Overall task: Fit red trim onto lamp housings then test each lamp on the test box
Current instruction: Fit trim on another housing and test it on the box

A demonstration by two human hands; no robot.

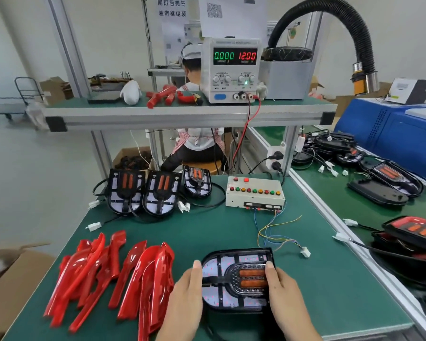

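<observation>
A black lamp housing (234, 279) with two orange lenses lies flat on the green bench (330, 279), near its front edge. My left hand (185, 299) holds its left end, thumb on the rim. My right hand (285, 294) grips its right end beside the lenses. A pile of red trim pieces (113, 274) lies to the left of my hands. The beige test box (255, 193) with coloured buttons stands further back, its loose wires ending in a white connector (305, 252). No trim is on the held housing.
Three more housings (158, 193) stand at the back left with white plugs. A power supply (234, 70) reading 12.00 sits on the upper shelf. Finished lamps (389, 178) lie on the right bench. A cardboard box (12, 279) is at the left; a person sits beyond.
</observation>
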